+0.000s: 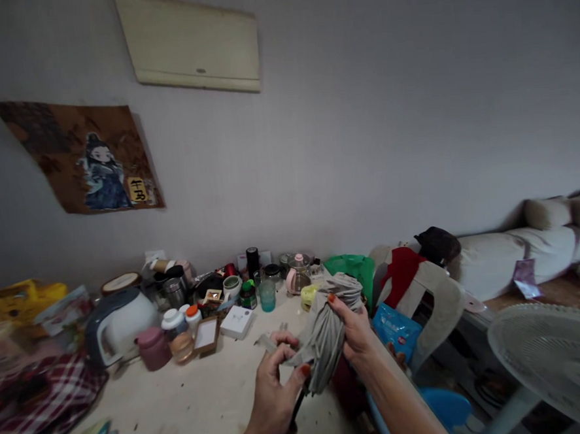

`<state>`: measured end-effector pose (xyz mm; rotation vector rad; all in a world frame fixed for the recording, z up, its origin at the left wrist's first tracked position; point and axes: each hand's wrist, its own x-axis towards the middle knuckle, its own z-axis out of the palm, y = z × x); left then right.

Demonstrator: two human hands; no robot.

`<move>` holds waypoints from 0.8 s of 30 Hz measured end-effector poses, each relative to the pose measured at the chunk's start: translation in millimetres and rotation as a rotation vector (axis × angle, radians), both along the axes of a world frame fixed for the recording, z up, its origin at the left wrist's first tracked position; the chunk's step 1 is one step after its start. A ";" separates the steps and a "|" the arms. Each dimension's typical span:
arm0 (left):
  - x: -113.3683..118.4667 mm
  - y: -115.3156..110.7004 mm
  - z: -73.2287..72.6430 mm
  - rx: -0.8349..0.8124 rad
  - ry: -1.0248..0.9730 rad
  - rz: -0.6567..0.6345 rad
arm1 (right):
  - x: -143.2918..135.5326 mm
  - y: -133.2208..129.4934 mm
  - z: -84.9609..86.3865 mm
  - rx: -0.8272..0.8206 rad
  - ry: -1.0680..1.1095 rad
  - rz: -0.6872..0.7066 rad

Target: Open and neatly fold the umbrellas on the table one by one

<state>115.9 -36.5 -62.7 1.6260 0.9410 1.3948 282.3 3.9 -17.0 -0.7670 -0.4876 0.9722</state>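
Above the table's front right part, a thick bundle of coiled grey cable (pixel 324 339) is held between both hands. My right hand (pixel 359 337) grips the bundle from its right side, thumb on top. My left hand (pixel 278 385) has its fingers curled round a loose end at the bundle's left, where a pale tip and what look like small prongs stick out. A dark strip hangs below the left thumb; its kind is unclear. The fingers behind the bundle are hidden.
On the table (pixel 184 413) stand an electric kettle (pixel 129 325), a mauve jar (pixel 153 350), a white box (pixel 237 322), a blue glass (pixel 267 295) and a glass teapot (pixel 301 275). At right are a chair (pixel 437 306), a blue packet (pixel 398 328) and a fan (pixel 554 351).
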 end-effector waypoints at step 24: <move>-7.8 98.7 4.3 -0.737 -0.449 -0.522 | -14.3 -12.4 2.7 -0.071 0.142 0.259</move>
